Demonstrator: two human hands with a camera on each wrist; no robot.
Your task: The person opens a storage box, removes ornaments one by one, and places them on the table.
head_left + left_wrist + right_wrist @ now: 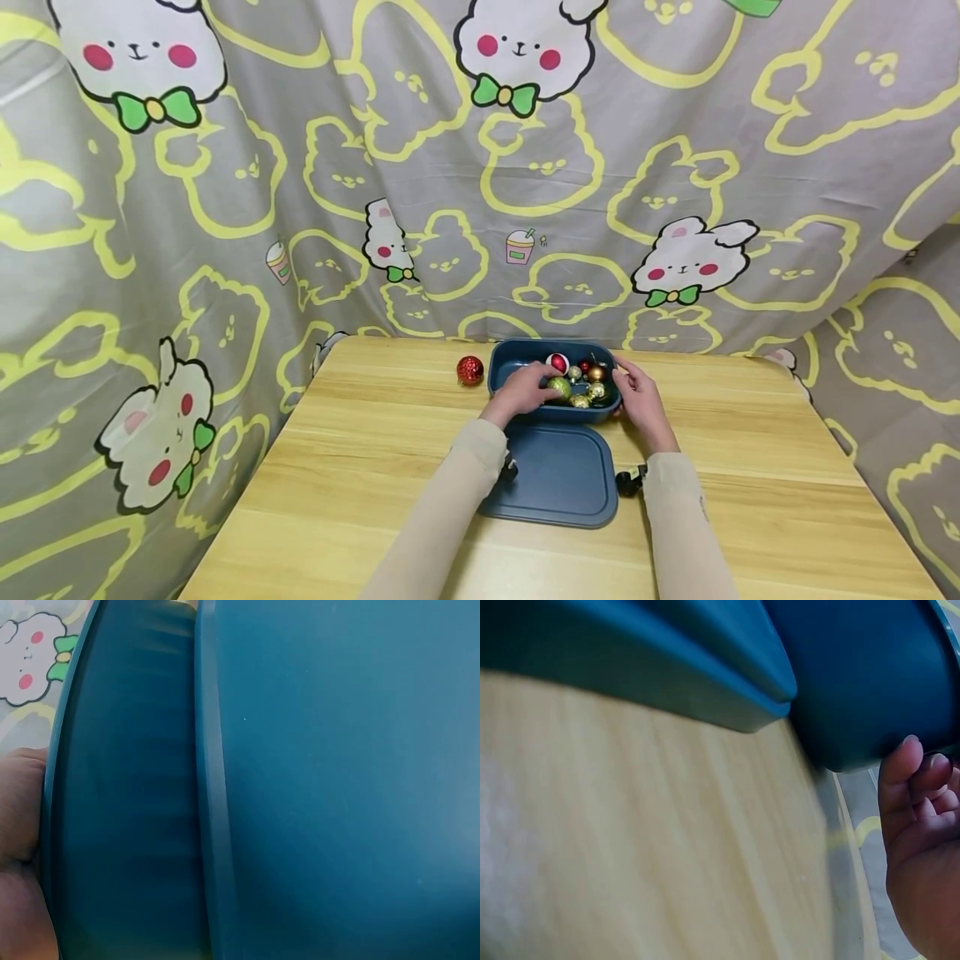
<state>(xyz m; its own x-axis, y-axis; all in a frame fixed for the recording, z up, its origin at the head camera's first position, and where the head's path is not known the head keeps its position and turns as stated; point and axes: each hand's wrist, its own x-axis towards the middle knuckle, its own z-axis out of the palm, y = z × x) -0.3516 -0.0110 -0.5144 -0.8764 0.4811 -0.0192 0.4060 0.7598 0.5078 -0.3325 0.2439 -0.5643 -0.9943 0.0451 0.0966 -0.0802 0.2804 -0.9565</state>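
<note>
Near the wood-grained surface's (750,433) far edge, the left hand (527,389) pinched a round green ball (561,387) in its grip inside a smooth, round-cornered box (573,414); the right hand (640,398) held the box's right end.

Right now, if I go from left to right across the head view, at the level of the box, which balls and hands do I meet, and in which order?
Red glittery ball → left hand → brownish-gold ball → right hand.
</note>
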